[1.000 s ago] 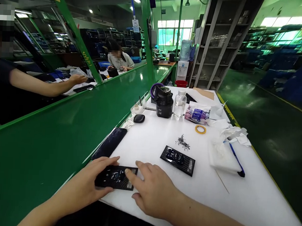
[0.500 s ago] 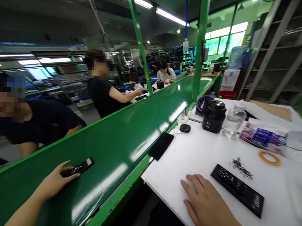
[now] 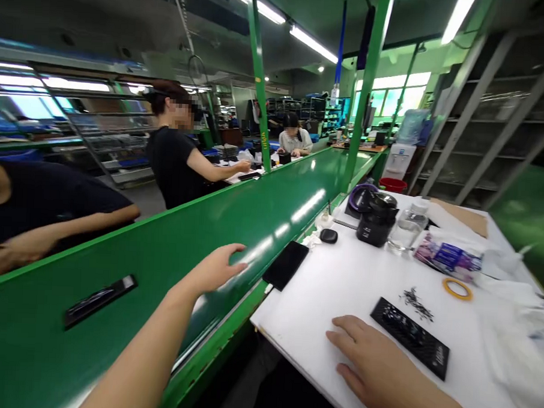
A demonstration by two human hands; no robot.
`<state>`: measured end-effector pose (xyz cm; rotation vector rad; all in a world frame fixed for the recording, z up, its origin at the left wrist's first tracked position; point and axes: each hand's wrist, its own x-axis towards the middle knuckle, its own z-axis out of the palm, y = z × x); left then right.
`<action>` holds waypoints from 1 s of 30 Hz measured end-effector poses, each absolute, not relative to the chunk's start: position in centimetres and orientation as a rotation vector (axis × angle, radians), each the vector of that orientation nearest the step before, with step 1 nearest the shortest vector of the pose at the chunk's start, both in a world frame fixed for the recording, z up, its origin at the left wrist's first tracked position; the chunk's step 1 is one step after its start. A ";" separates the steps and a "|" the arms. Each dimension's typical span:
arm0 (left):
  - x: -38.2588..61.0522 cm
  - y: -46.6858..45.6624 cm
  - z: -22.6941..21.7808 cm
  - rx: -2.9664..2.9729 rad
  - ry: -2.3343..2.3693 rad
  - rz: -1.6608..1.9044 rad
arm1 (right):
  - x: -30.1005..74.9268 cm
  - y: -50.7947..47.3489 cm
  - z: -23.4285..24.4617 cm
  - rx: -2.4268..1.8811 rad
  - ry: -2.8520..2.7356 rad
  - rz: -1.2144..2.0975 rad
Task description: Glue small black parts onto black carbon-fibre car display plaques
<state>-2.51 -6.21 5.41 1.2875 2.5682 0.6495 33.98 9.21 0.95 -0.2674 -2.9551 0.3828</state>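
Observation:
Over the green conveyor belt (image 3: 235, 226), my left hand (image 3: 217, 268) is raised with thumb and fingers apart, holding nothing. A slim black rectangular piece with a small pale label (image 3: 100, 300) lies on the belt to its left, apart from the hand. My right hand (image 3: 367, 358) rests palm down at the near edge of the white table (image 3: 312, 314), fingers spread. Just beyond it lies a black patterned panel (image 3: 410, 336) with shiny bits on top and pale lettering at one end. A loose pile of small dark pieces (image 3: 416, 305) sits behind that panel.
On the table are a black phone (image 3: 286, 265), a small black case (image 3: 329, 235), a black jar (image 3: 376, 220), a clear bottle (image 3: 406, 229), a purple-printed packet (image 3: 450, 254) and a yellow tape roll (image 3: 457, 289). Several people sit across the belt; a green post (image 3: 369, 94) rises beside it.
My left hand has let go of the labelled black piece and moved right, away from it. That piece now lies farther left in view. My right hand stays flat on the table.

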 end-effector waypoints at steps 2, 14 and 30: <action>-0.3 -3.3 5.7 1.409 2.410 0.623 | 35.8 11.1 3.2 -0.289 -2.998 0.602; 7.4 12.2 7.2 1.650 2.246 0.498 | 41.6 16.8 3.1 -0.921 -2.670 0.464; 18.9 21.5 1.2 2.069 1.515 0.424 | 41.2 17.2 2.2 -1.069 -2.718 0.457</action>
